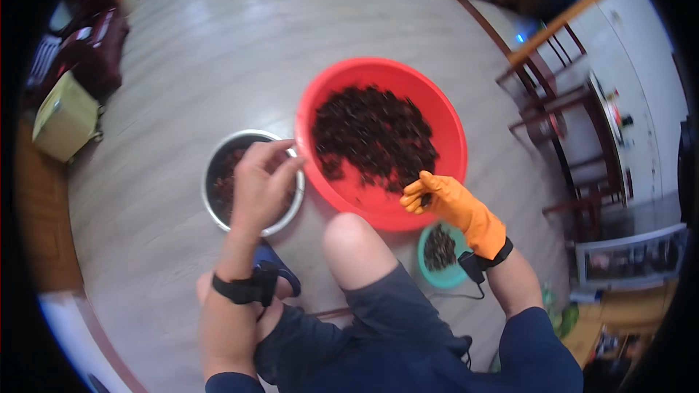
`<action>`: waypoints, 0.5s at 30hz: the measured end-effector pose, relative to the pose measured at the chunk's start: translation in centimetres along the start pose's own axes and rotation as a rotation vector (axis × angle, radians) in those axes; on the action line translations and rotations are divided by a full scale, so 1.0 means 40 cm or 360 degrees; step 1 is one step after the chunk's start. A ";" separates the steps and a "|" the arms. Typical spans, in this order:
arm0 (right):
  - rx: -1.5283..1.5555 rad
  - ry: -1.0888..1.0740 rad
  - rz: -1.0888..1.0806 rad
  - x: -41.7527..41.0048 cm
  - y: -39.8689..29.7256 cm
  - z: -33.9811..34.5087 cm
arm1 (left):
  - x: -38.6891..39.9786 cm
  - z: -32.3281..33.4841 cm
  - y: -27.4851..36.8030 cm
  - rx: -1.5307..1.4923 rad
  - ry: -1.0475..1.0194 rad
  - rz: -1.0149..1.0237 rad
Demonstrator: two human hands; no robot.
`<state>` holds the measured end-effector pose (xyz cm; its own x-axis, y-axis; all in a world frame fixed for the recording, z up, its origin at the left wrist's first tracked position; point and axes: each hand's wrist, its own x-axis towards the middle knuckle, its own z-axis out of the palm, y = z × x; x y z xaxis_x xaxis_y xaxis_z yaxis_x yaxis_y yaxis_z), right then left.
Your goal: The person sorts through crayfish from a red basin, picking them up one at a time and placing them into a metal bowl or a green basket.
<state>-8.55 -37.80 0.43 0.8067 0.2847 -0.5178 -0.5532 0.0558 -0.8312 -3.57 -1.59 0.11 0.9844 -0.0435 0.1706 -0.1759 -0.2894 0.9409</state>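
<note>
A large red plastic basin (382,216) stands on the floor before me, with a heap of small dark reddish-brown pieces (371,131) in it; their kind is unclear. My right hand (445,199), in an orange rubber glove, is over the basin's near right side with its fingers curled around a small dark piece (426,199). Bare, my left hand (265,177) hovers over a round metal pot (210,204) holding reddish pieces, its thumb and forefinger towards the red basin's rim; whether it holds anything is unclear. A small teal bowl (445,281) of brownish pieces sits under my right wrist.
My knee (347,234) is close to the red basin's near rim. Dark wooden chairs (600,136) stand at the right, and a cream box-shaped thing (66,117) stands at the left. A cable (464,296) hangs from my right wristband.
</note>
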 end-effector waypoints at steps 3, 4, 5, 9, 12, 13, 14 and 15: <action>-0.0516 0.0463 0.0241 -0.137 0.142 -0.176 | 0.004 0.027 -0.029 0.0198 -0.0087 -0.0034; -0.0794 0.0466 0.0287 -0.185 0.221 -0.266 | 0.012 0.046 -0.028 0.0193 -0.0114 -0.0021; -0.1069 0.0458 0.0342 -0.216 0.284 -0.328 | 0.015 0.065 -0.031 0.0211 -0.0117 -0.0027; -0.1264 0.1191 0.0342 -0.173 0.283 -0.336 | 0.026 0.083 -0.039 0.0281 -0.0098 -0.0059; -0.0877 0.1248 -0.0044 -0.053 0.298 -0.361 | 0.043 0.092 -0.044 0.0324 -0.0130 -0.0099; -0.0867 0.1237 -0.0034 -0.012 0.291 -0.360 | 0.044 0.095 -0.042 0.0346 -0.0159 -0.0145; -0.1028 0.1136 0.0052 0.029 0.281 -0.356 | 0.044 0.104 -0.041 0.0267 -0.0121 -0.0236; -0.1184 0.1025 0.0134 0.066 0.281 -0.355 | 0.043 0.104 -0.032 0.0287 -0.0121 -0.0251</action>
<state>-9.69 -50.02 -13.15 0.8518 -0.3274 -0.4089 -0.5203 -0.6196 -0.5877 -1.61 -5.27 -2.02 0.9985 -0.0542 -0.0029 -0.0226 -0.4642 0.8855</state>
